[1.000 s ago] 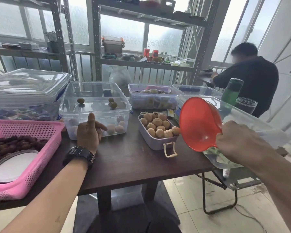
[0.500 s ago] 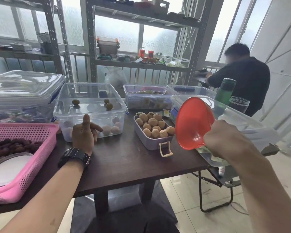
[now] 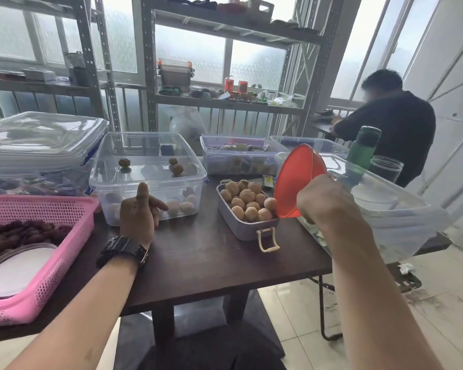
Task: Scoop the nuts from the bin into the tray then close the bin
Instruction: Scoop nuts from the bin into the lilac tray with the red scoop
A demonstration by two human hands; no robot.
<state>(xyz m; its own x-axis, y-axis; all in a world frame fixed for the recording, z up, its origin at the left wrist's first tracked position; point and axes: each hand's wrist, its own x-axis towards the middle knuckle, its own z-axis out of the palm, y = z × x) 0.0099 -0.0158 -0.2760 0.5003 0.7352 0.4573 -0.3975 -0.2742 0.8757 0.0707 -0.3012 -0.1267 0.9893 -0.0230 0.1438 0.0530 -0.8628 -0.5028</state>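
A clear plastic bin (image 3: 147, 182) stands open on the dark table, with a few nuts (image 3: 177, 169) left inside. A small lilac tray (image 3: 245, 231) to its right is heaped with walnuts (image 3: 247, 201). My right hand (image 3: 328, 201) grips a red scoop (image 3: 296, 180), tipped on edge at the tray's right rim; the scoop looks empty. My left hand (image 3: 141, 212) rests against the bin's front wall, thumb raised, holding nothing. A clear lid (image 3: 385, 198) lies under my right hand, past the table's right edge.
A pink basket (image 3: 42, 263) of dark dried fruit with a round white lid sits front left. Stacked clear lidded bins (image 3: 38, 145) stand behind it. More clear bins (image 3: 238, 158), a green bottle (image 3: 364, 150) and a jar line the back right. A person in dark clothes (image 3: 396, 129) stands far right.
The red scoop has moved left and down to the tray's right rim and turned more edge-on. My left hand has stayed at the bin's front wall.
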